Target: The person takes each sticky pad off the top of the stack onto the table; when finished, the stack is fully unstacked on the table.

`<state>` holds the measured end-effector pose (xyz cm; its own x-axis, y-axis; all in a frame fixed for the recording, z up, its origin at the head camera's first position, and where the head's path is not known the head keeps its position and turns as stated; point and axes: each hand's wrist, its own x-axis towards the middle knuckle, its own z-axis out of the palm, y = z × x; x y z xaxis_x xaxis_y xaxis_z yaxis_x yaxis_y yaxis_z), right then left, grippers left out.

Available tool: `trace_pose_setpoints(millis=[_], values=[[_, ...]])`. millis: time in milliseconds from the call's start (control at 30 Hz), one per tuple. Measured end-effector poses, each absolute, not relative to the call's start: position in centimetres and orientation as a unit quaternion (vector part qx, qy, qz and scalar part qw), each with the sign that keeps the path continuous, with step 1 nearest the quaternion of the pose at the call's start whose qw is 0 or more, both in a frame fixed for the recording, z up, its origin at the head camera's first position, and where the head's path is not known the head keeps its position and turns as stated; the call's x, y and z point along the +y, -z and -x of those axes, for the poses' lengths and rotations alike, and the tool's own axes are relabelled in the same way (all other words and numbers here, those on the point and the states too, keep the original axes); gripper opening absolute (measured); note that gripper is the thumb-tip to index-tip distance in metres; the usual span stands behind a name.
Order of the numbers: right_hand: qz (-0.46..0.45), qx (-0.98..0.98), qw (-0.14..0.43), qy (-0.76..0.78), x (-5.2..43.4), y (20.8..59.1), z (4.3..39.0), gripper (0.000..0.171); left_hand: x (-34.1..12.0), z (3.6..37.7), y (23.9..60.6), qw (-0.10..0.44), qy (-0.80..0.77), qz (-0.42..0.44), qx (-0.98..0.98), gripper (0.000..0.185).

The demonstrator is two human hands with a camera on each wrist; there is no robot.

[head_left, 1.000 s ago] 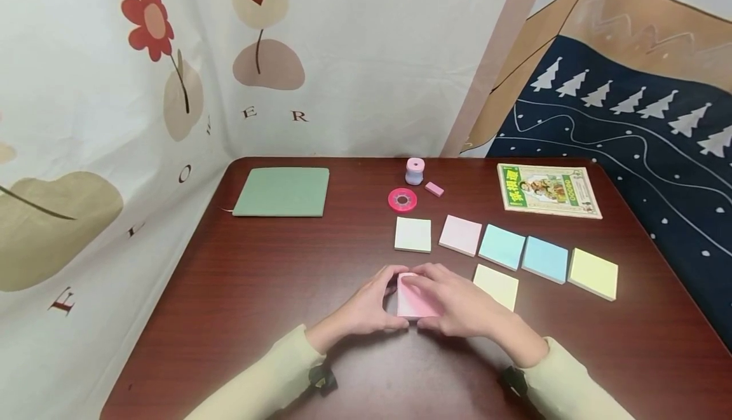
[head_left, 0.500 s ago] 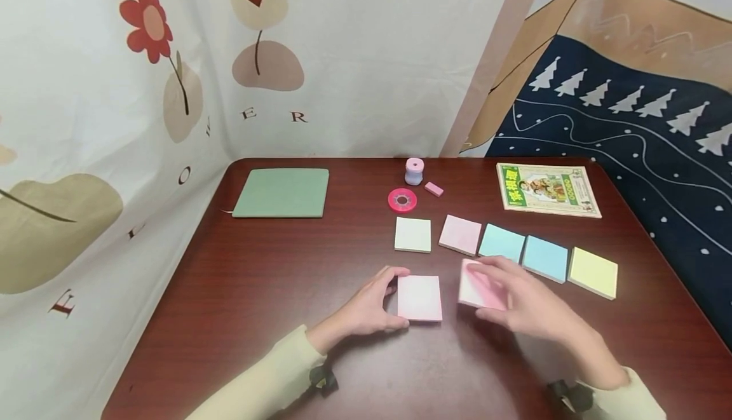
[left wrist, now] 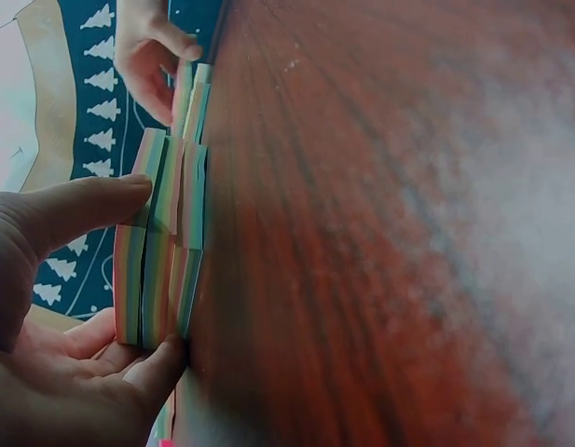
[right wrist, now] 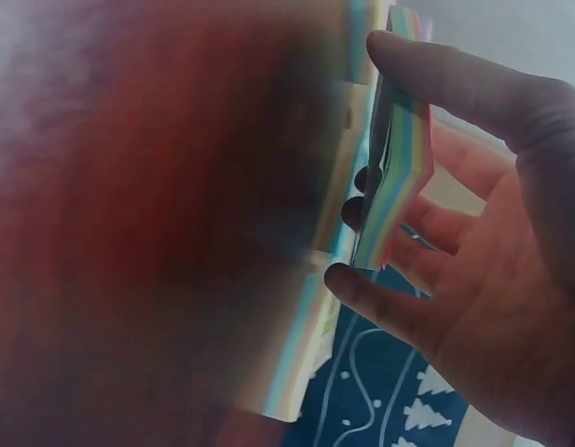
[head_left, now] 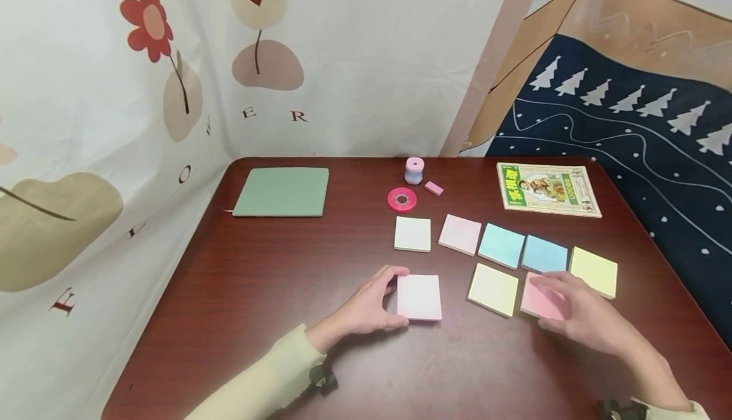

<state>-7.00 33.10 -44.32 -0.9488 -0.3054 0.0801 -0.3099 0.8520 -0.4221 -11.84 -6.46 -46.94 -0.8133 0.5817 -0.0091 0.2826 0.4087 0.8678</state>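
The fingers and thumb of the right hand pinch a pink square paper pad by opposite edges, just right of a pale-yellow square paper pad; whether it touches the desk is unclear. Setting it down well probably means levelling it, then freeing both edges together. That arm reaches out rightward, palm inward. The left hand, thumb nearer the body, grips the left corners of a pinkish-white square paper pad.

The rightmost pink pad is partly hidden, and the right wrist view blurs the tabletop.
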Motion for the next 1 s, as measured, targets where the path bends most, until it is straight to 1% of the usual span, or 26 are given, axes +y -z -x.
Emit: trace_pose_setpoints(millis=[200,400,533,633,833,1000], values=[[-0.176,-0.96,0.012,-0.216,33.3,45.5,7.0,0.072,-6.4,11.9,47.0,0.161,-0.475,-0.264,0.824,0.081],[-0.184,-0.96,0.019,-0.208,33.1,45.7,6.8,0.072,-6.5,11.9,46.8,0.162,-0.473,-0.259,0.826,0.081],[-0.181,-0.963,0.013,-0.199,32.9,44.9,6.8,0.071,-6.5,11.9,46.8,0.163,-0.472,-0.259,0.827,0.081],[-0.171,-0.965,0.004,-0.2,32.5,43.7,6.9,0.068,-6.5,11.9,46.8,0.162,-0.473,-0.26,0.826,0.08],[-0.204,-0.956,0.02,-0.211,29.4,41.6,7.6,0.056,-6.6,11.9,46.8,0.162,-0.472,-0.259,0.827,0.08],[-0.234,-0.945,-0.009,-0.227,25.6,41.0,8.4,0.052,-6.5,11.9,46.8,0.163,-0.472,-0.262,0.826,0.08]])
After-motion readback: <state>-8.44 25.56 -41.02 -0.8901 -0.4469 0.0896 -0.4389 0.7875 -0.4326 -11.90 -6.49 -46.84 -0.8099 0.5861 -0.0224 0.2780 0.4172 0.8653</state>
